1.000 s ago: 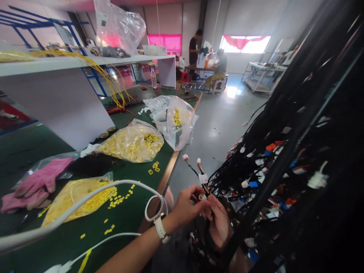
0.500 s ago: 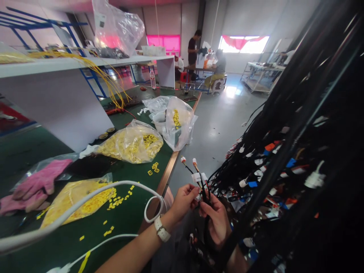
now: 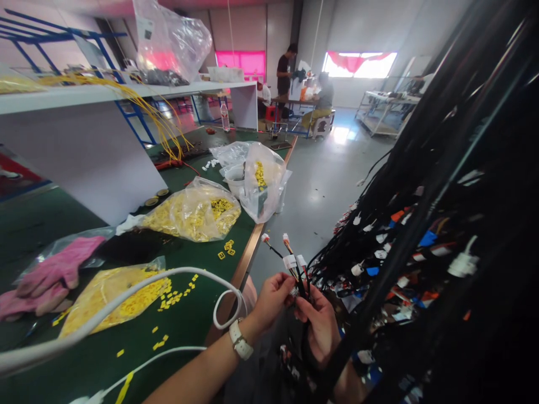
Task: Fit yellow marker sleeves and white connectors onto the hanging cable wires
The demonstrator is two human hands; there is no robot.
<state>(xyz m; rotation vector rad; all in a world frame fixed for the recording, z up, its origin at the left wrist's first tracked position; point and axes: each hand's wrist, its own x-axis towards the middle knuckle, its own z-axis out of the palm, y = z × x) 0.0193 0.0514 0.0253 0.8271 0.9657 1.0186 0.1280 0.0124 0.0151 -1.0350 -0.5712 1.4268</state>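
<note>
Both hands meet at a black wire harness beside the table edge. My right hand is wrapped round its black sleeve. My left hand, with a white watch on the wrist, pinches at the harness's side; a small whitish part shows by the fingertips, mostly hidden. Above the fingers, thin branches fan out, ending in white connectors with orange parts, one a white connector at the upper left. White tags sit on the branches. Close on the right hangs a thick bundle of black harnesses with white, blue and orange connectors.
On the green table lie bags of small yellow parts, loose yellow pieces, pink gloves and a thick white cable that arches across the front. A white shelf stands behind. Several people work far back.
The connector tips above my hands have shifted slightly left and down. Both hands keep nearly the same position and hold on the harness.
</note>
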